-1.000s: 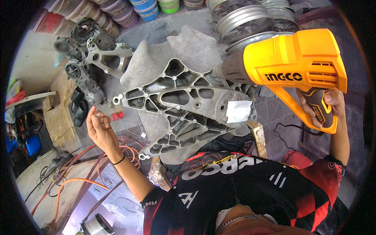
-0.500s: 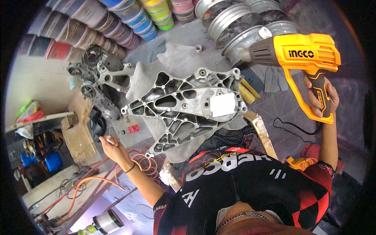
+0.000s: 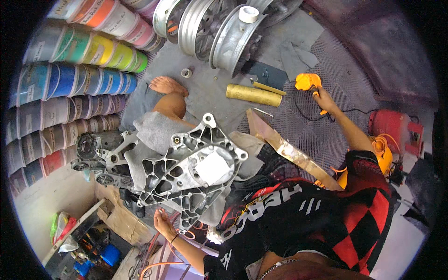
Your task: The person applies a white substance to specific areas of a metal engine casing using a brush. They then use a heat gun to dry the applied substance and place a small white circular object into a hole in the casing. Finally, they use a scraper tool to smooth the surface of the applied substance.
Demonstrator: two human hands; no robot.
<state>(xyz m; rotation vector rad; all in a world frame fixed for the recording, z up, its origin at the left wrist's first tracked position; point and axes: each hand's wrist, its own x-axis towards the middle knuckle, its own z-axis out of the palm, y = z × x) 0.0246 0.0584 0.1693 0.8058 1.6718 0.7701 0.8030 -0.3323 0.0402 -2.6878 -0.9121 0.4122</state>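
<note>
My right hand (image 3: 325, 101) grips the handle of a yellow-and-black heat gun (image 3: 308, 81), held low over the floor out to the right, its body pointing away from me. On a grey cloth (image 3: 156, 130) across my lap lies a silver-grey cast metal engine casing (image 3: 179, 179) with ribs and open pockets. A white patch (image 3: 211, 168) covers a flat spot near its right end. My left hand (image 3: 163, 223) is closed beside the casing's lower left edge, fingers pinched on a small pale thing too small to name.
Silver wheel rims (image 3: 233, 44) stand at the top, a tape roll (image 3: 248, 14) on one. Stacked paint tubs (image 3: 100, 49) line the left. A gold roll (image 3: 253, 95) and wooden beam (image 3: 294, 151) lie ahead; a red tank (image 3: 388, 125) sits right. Darker engine parts (image 3: 100, 158) lie left.
The view has turned to the right. The heat gun has gone from raised near the camera to low over the floor. My left hand now appears closer to the casing.
</note>
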